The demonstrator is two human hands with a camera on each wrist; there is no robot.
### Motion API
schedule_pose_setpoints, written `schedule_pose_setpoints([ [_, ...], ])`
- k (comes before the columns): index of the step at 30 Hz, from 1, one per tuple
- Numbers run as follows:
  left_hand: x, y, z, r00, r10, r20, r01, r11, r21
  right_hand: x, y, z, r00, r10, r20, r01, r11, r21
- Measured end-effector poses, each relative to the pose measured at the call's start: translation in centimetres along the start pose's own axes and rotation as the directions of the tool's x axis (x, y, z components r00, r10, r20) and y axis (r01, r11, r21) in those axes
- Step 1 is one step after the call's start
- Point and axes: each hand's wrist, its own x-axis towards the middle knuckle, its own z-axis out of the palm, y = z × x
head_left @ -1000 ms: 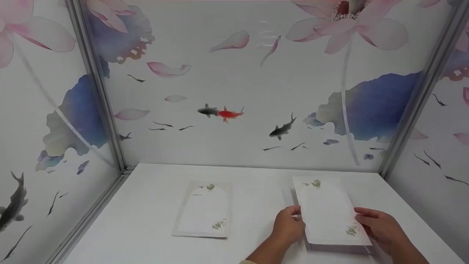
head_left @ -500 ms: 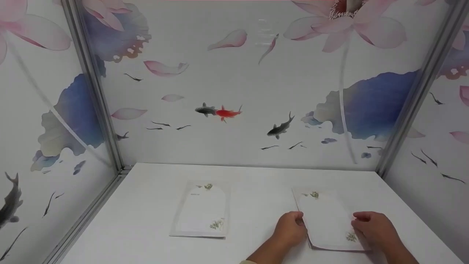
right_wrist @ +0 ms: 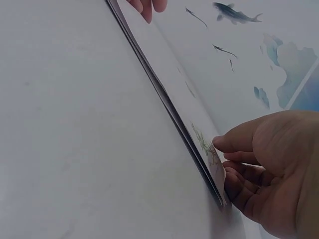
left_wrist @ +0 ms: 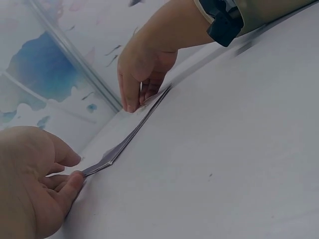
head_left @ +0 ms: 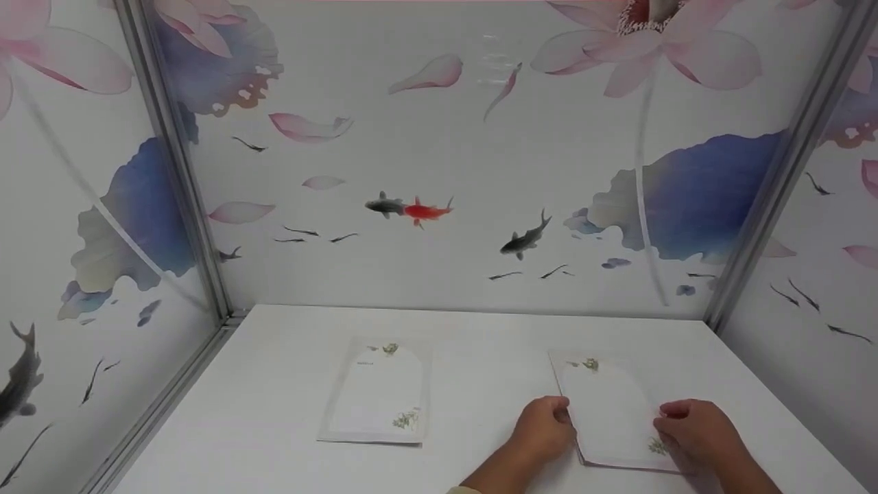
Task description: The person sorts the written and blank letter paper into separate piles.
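Note:
A thin stack of letter paper (head_left: 610, 418) lies on the right part of the table, its top sheet printed with small green plant sprigs at upper left and lower right. My left hand (head_left: 545, 430) pinches its left edge, and the left wrist view shows thumb and fingers of that hand (left_wrist: 37, 179) at the stack's side. On the opposite edge, my right hand (head_left: 699, 432) grips near the lower sprig. In the right wrist view its thumb lies over the top sheet, with the fingers of the right hand (right_wrist: 269, 169) curled at the edge. Layered sheet edges (right_wrist: 172, 112) show slightly apart there.
A second stack of similar paper (head_left: 376, 394), with a short printed line near its top, lies to the left on the white table (head_left: 240, 412). Panels painted with lotus and fish (head_left: 425, 151) enclose the table, joined by metal posts (head_left: 180, 165).
The lifted paper has come down onto the table, its far edge dropping nearer to me. Both hands moved down with it. Over the last half second the right hand shifted slightly left and down.

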Motion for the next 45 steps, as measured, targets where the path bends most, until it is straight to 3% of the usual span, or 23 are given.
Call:
schedule_pose_setpoints([
  [6,0.2,-0.3,0.0,1.000,0.021,-0.014,-0.021,0.999,-0.027,-0.5,-0.4,-0.2,0.999,-0.010,-0.040,0.011,1.000,0.025],
  [10,0.3,-0.3,-1.1,0.999,0.001,-0.051,-0.004,0.997,-0.071,-0.9,-1.8,-0.1,0.990,-0.078,-0.116,0.084,0.995,0.049],
  [15,0.6,-0.5,-4.0,0.995,0.030,-0.092,-0.041,0.992,-0.119,-0.9,-4.4,0.9,0.974,-0.169,-0.154,0.182,0.980,0.074],
  [21,0.8,-1.4,-8.0,0.982,0.077,-0.173,-0.106,0.981,-0.162,-0.5,-7.5,3.0,0.965,-0.219,-0.141,0.234,0.967,0.100],
  [27,1.0,-2.4,-11.3,0.971,0.088,-0.221,-0.128,0.977,-0.171,-0.6,-10.4,5.3,0.952,-0.270,-0.145,0.293,0.941,0.171],
  [33,1.0,-4.2,-15.0,0.969,0.058,-0.239,-0.094,0.985,-0.144,-0.9,-13.6,8.4,0.946,-0.300,-0.126,0.324,0.902,0.287],
  [38,0.9,-5.5,-18.0,0.966,0.020,-0.259,-0.059,0.988,-0.145,-0.8,-15.8,10.4,0.939,-0.319,-0.129,0.343,0.883,0.321],
  [45,1.0,-6.6,-20.3,0.955,-0.019,-0.297,-0.032,0.985,-0.168,-1.1,-18.2,12.4,0.928,-0.349,-0.130,0.372,0.850,0.374],
])
